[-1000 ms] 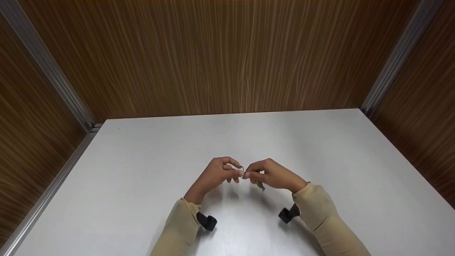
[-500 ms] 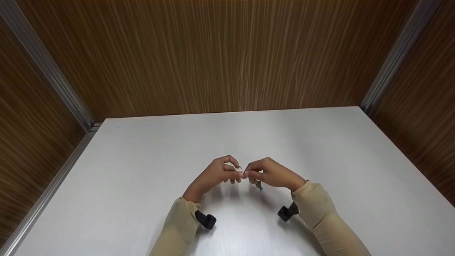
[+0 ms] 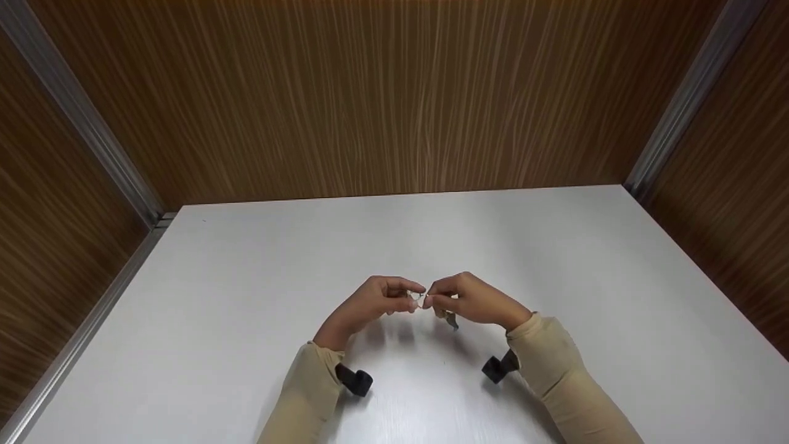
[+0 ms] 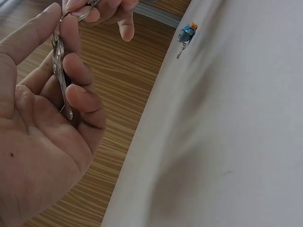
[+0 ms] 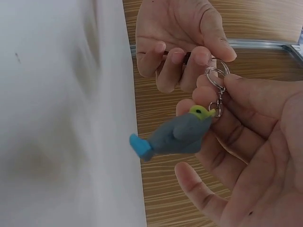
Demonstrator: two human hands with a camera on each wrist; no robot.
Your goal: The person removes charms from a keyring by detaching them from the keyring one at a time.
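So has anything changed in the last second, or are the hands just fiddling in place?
Barely. The left hand dipped slightly and its fingers flattened toward the ring. The right hand keeps pinching the ring, the grey charm still dangling. The left still holds the key. Both stay above the table.

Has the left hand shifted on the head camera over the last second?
Barely: the left hand stays above the white table, meeting the right hand at the key ring.

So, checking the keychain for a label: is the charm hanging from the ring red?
No, the charm on the ring is grey with a blue tail and a yellow-green top.
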